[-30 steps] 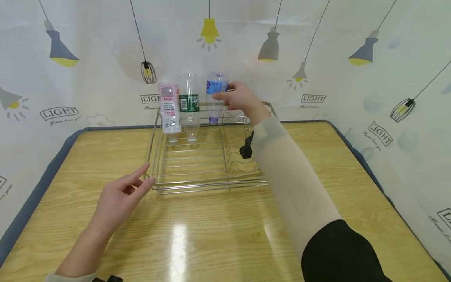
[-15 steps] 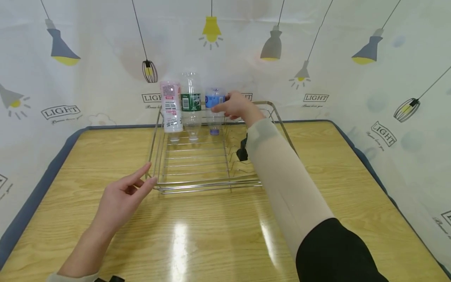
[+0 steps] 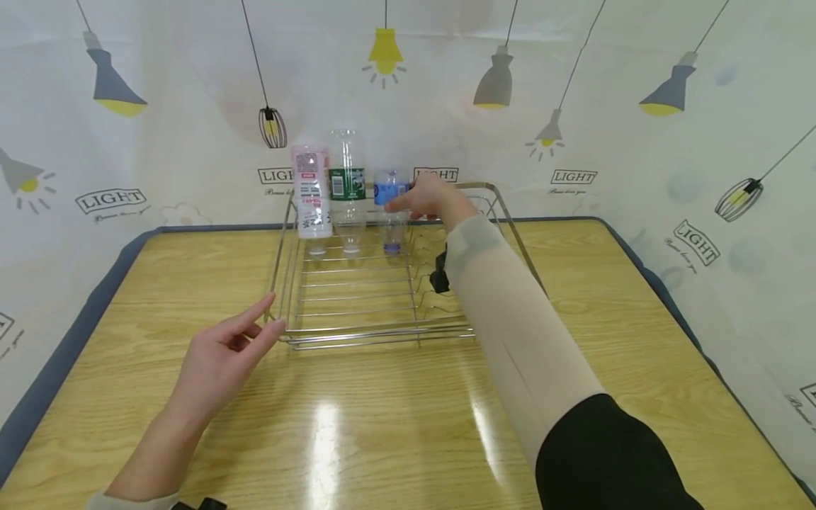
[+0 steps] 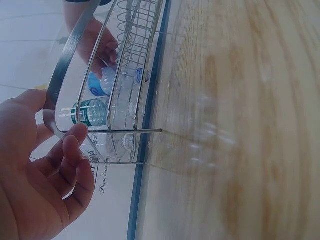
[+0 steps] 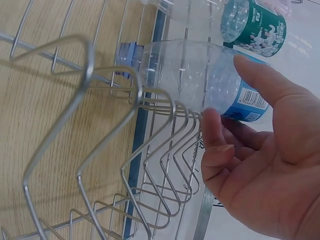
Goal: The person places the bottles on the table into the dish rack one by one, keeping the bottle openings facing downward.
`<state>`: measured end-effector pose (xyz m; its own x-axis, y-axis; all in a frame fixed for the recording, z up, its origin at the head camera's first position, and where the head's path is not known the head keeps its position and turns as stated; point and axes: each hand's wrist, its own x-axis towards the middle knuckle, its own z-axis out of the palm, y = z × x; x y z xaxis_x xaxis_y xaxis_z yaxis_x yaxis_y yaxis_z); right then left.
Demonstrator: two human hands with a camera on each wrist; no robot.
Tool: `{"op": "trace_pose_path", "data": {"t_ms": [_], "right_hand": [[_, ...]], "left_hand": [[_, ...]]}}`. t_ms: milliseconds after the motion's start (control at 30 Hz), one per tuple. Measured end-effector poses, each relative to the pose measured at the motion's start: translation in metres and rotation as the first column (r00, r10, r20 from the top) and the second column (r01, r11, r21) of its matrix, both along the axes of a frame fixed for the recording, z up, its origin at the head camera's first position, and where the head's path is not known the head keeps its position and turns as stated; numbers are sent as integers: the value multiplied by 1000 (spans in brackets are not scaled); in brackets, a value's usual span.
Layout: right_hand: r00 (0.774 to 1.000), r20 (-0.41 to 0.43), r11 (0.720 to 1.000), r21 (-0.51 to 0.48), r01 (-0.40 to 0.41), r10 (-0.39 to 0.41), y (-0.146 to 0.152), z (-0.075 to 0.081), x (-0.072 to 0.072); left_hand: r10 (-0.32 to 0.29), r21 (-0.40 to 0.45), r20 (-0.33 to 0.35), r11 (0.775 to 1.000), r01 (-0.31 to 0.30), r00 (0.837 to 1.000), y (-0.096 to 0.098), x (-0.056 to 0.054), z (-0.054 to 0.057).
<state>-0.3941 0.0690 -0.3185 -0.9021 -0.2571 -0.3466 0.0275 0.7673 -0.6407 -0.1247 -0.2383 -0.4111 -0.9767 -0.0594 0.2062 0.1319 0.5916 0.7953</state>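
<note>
A wire dish rack stands on the table, and my left hand pinches its front left corner between thumb and fingers. At the rack's back, my right hand grips a clear plastic bottle with a blue label. That bottle is upside down, its blue cap low at the rack's wire floor; whether the cap touches the wires I cannot tell. To its left stand a green-labelled bottle and a pink-and-white bottle, both inverted and leaning toward the rear rim.
Zigzag wire dividers fill the rack's right part, below my right forearm. Behind the wooden table rises a white sheet printed with lamps. Dark blue edging runs along the table's border.
My right hand has lowered the blue-labelled bottle into the back of the rack, beside the green-labelled one. The left hand keeps its hold on the rack corner.
</note>
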Motion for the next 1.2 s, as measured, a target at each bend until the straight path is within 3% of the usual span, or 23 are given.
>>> {"op": "trace_pose_path", "data": {"t_ms": [267, 533, 833, 1000, 1200], "right_hand": [[1000, 9, 1000, 20, -10, 10, 2, -6, -4], [999, -17, 999, 34, -41, 42, 7, -3, 1], [996, -65, 997, -34, -71, 69, 33, 17, 13], [984, -151, 990, -94, -104, 89, 54, 25, 34], [963, -253, 982, -138, -132, 94, 77, 28, 83]], "left_hand": [[-3, -6, 23, 1000, 3, 1000, 0, 2, 0], [0, -10, 15, 1000, 0, 1000, -1, 1, -2], [3, -31, 15, 1000, -3, 1000, -3, -4, -4], [-9, -64, 9, 998, 10, 1000, -5, -4, -3], [-20, -136, -26, 991, 17, 999, -12, -4, -3]]}}
